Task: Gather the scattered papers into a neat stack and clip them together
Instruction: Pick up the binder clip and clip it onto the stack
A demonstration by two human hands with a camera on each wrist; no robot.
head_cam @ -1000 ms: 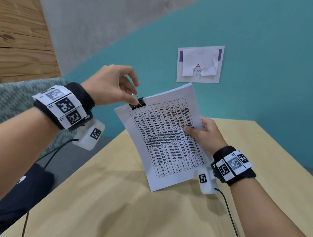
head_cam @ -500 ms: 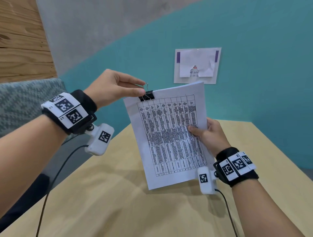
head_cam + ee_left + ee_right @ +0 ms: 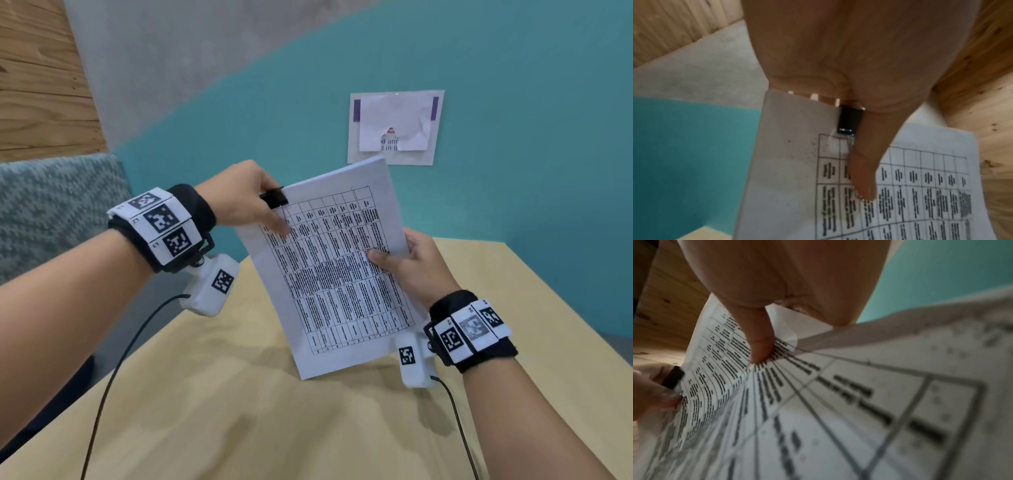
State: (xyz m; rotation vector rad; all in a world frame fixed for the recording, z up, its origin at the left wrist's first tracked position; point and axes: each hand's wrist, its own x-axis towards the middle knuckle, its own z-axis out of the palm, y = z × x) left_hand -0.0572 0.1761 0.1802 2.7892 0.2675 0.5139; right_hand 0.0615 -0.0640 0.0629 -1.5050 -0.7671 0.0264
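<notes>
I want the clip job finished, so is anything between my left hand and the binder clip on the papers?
Nothing visible: the left hand is already at the binder clip, its thumb pressing the clip's wire handle flat on the papers.

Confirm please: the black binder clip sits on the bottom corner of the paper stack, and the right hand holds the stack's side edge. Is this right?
Not quite. The binder clip sits on the top corner of the paper stack, as the head view shows. The right hand does hold the side edge.

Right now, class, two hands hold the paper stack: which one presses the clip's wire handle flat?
The left hand: its thumb presses the binder clip handle onto the paper stack. The right hand only pinches the stack's side edge.
</notes>
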